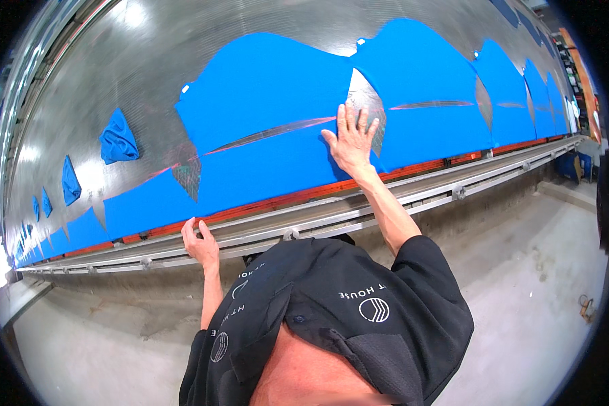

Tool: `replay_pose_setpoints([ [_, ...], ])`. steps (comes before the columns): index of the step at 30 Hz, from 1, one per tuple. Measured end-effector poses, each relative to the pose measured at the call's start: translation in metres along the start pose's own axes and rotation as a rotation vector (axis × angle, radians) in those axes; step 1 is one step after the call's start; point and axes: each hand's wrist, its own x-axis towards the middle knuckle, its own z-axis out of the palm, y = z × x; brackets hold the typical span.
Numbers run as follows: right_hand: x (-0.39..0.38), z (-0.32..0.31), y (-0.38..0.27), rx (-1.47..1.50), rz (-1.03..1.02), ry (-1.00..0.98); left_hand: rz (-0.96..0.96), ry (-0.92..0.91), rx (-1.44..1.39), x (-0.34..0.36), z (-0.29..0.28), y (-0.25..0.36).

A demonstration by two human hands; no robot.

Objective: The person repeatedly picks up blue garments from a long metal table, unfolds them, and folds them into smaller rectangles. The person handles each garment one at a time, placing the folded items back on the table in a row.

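Flat blue cut fabric pieces (pixel 271 74) lie along a long, dark, shiny table (pixel 162 54). My right hand (pixel 354 143) rests with spread fingers on a narrower blue panel (pixel 271 159) at the near side, its fingertips reaching a diamond-shaped gap of bare table. A thin slit of table shows between this panel and the larger piece behind it. By the table's front edge, my left hand (pixel 201 245) is loosely bent with fingers apart, close to the panel's lower border. Nothing shows in either hand.
A metal rail (pixel 304 227) with brackets runs along the table front, below a red-orange strip (pixel 277 205). Crumpled blue fabric bundles (pixel 119 138) sit farther left on the table. More blue pieces (pixel 494 81) continue to the right. Concrete floor (pixel 528 271) lies on my side.
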Motion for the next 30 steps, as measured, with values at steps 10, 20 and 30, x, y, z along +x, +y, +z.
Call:
replay_pose_setpoints([
  [10, 0.033, -0.017, 0.010, -0.120, -0.084, -0.070, -0.031, 0.000, 0.014, 0.001, -0.002, 0.004],
  [20, 0.119, 0.022, -0.101, 0.180, -0.286, 0.255, -0.011, 0.010, 0.006, 0.002, -0.005, 0.006],
  [30, 0.118, 0.039, -0.128, -0.153, -0.272, -0.025, 0.100, 0.078, -0.190, 0.004, -0.014, -0.001],
])
